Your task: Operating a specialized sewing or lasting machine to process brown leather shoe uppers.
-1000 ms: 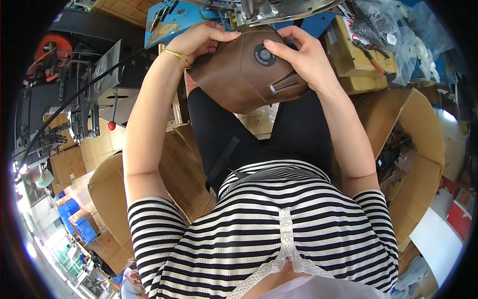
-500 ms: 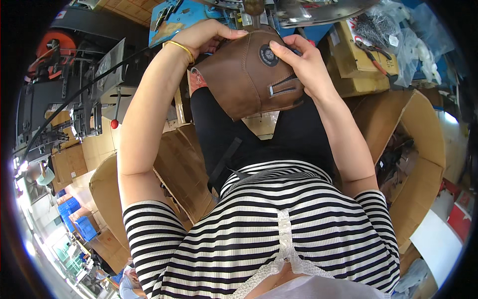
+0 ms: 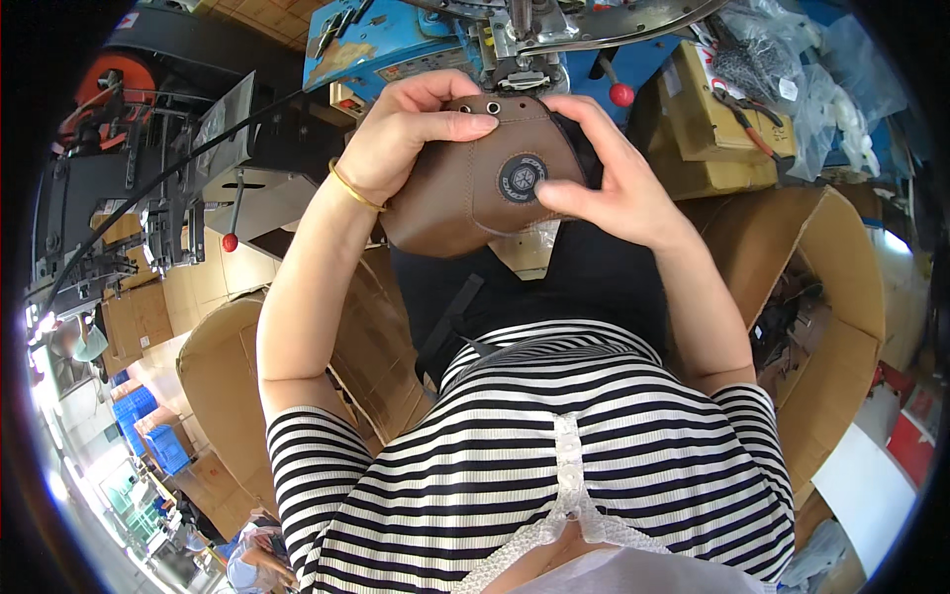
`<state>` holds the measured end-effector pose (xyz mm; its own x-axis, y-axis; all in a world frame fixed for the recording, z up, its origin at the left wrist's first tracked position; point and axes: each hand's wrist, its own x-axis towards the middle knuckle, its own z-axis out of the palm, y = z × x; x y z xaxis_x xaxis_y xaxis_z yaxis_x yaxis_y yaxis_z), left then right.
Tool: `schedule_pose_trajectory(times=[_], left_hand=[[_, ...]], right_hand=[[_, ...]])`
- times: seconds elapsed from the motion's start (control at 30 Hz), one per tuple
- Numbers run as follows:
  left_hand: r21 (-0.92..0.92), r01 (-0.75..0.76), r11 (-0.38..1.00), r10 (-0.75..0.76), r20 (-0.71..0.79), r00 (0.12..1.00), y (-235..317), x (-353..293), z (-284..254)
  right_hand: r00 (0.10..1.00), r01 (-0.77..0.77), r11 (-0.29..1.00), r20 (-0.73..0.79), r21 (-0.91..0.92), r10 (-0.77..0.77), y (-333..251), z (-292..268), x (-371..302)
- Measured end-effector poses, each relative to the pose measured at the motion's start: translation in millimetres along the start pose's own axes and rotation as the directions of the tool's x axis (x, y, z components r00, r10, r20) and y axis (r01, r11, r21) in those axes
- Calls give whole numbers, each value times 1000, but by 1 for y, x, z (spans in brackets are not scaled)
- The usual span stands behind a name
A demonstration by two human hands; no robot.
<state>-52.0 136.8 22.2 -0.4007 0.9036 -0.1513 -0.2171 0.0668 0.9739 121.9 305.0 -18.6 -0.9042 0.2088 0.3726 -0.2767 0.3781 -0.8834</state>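
Observation:
A brown stitched leather piece [image 3: 435, 203] is held up between my hands, a round black badge [image 3: 522, 179] on its face. Along its far edge two metal eyelets [image 3: 493, 108] and a bare hole [image 3: 522, 105] show. My left hand [image 3: 421, 129] pinches that edge, thumb just below the eyelets and fingers behind. On the other side my right hand [image 3: 604, 183] grips the piece, its thumb at the badge and some fingers hidden behind. Just beyond the edge stands the metal head [image 3: 526, 74] of a blue machine [image 3: 416, 54], apart from the leather.
A red-knobbed lever [image 3: 620, 94] sticks out at the machine's right. Pliers [image 3: 752, 124] lie on a cardboard box [image 3: 693, 139] beside clear plastic bags [image 3: 841, 89]. Open cartons [image 3: 841, 267] flank my lap. Another red-knobbed lever [image 3: 231, 242] belongs to the dark machinery at left.
The leather piece has come away from the machine head toward me and turned, bringing its eyelet edge into sight. Both hands have moved nearer with it, still gripping.

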Motion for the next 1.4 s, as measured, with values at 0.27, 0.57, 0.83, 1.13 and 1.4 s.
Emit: schedule_pose_trajectory(times=[0.27,0.57,0.83,1.13,1.4], left_hand=[[-21,71,997,-72,-19,997,-22,-21,18],[76,131,989,-142,160,977,-59,-38,36],[70,107,992,-114,98,989,-78,-47,47],[7,216,976,-216,66,974,-80,-63,36],[-180,203,962,-198,48,979,-76,-64,24]], right_hand=[[980,-3,997,197,-79,19,7,-6,-34],[916,20,950,-386,312,108,8,-29,43],[917,67,986,-398,151,-1,23,-63,72],[944,4,992,-328,126,38,18,-63,74],[918,-79,951,-351,300,187,6,-29,58]])
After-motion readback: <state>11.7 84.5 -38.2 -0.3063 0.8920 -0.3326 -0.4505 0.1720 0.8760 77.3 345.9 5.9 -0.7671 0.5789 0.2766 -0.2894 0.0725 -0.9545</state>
